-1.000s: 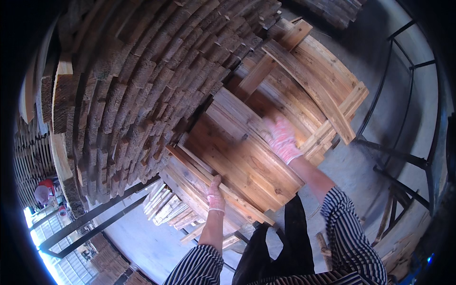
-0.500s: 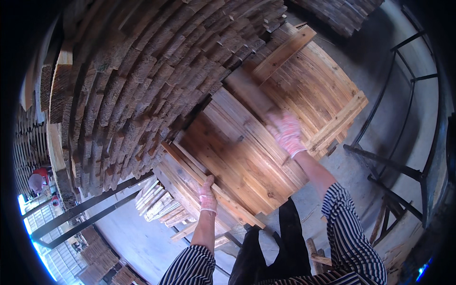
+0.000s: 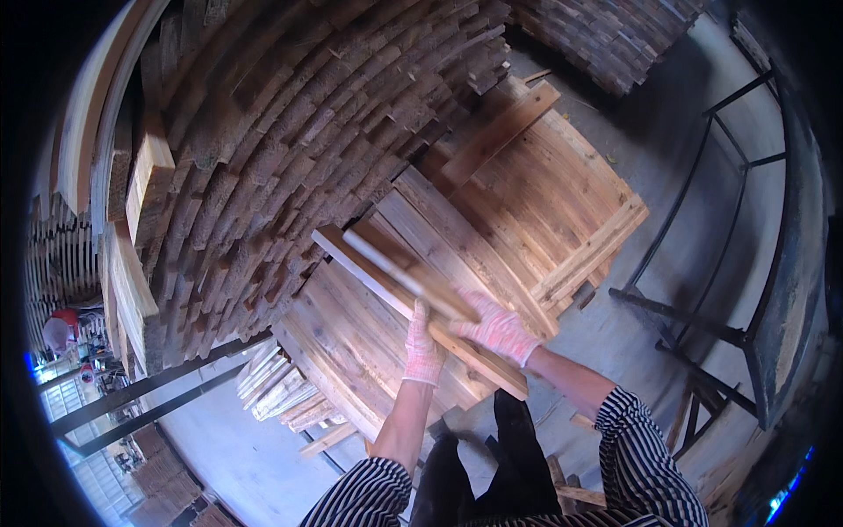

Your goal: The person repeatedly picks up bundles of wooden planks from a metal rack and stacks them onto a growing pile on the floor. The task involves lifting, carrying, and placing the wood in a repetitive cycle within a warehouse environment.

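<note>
My left hand (image 3: 423,350), in a pinkish-white glove, is closed round a long wooden plank (image 3: 481,358) that stands on edge, slanting across the laid boards. In the matching glove, my right hand (image 3: 499,328) is closed on the near end of another wooden board (image 3: 399,270). That board is blurred by motion and lies close alongside the plank; whether the two touch I cannot tell. Below both hands spreads a layer of flat wooden boards (image 3: 351,329). To its right, more boards (image 3: 518,193) lie side by side with a crosspiece (image 3: 590,248) along their near end.
A tall stack of rough-ended timber (image 3: 263,167) rises beyond the boards on the left. Black metal frames (image 3: 685,316) stand at the right. Pale offcuts (image 3: 277,382) are piled at the lower left, and another timber stack (image 3: 606,39) stands at the far top.
My left hand has moved right with the plank, away from the left edge of the boards. My right hand has come left and nearer, bringing its board beside the plank.
</note>
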`<state>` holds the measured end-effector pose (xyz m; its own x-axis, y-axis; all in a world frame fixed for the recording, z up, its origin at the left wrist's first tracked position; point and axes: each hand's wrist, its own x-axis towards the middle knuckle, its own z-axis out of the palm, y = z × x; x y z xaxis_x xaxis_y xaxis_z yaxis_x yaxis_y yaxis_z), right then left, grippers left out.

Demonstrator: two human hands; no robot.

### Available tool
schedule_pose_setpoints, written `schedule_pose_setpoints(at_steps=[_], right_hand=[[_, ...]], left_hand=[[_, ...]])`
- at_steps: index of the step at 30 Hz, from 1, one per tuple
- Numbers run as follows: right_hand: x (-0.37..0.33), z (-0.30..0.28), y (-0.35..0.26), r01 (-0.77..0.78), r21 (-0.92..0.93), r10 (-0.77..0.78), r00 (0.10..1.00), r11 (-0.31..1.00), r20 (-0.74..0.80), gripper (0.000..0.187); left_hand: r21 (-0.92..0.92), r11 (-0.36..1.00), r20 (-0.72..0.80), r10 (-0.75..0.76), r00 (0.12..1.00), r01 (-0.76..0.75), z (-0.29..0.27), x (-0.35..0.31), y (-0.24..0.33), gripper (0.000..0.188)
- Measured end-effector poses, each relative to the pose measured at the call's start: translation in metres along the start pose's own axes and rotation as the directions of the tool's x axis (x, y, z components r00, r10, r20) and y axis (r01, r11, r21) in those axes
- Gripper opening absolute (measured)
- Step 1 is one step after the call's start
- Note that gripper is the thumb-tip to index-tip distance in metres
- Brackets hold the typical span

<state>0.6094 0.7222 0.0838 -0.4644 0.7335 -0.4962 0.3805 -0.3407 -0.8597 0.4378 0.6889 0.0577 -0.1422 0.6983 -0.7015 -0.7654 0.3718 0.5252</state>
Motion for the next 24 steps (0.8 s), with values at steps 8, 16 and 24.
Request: schedule_pose_setpoints(at_steps=[8,16,24], right_hand=[[0.093,-0.118,0.088,-0.196,-0.678,-0.177,0.881,0.709,-0.439,0.070],[0.064,-0.054,0.005,-0.039,-0.718,-0.138,0.973,0.695,-0.187,0.087],[0.032,-0.137,0.051,-0.072,-0.491,-0.125,0.926,0.868,-0.356,0.091]], left_hand=[[0.085,0.994,0.031,-0.075,0.997,0.072,-0.025,0.062,-0.019,0.046],[0.107,0.989,-0.101,-0.095,0.990,0.106,0.011,0.042,-0.017,0.085],[0.941,-0.282,0.154,-0.131,0.979,-0.186,0.036,0.026,-0.011,0.141]])
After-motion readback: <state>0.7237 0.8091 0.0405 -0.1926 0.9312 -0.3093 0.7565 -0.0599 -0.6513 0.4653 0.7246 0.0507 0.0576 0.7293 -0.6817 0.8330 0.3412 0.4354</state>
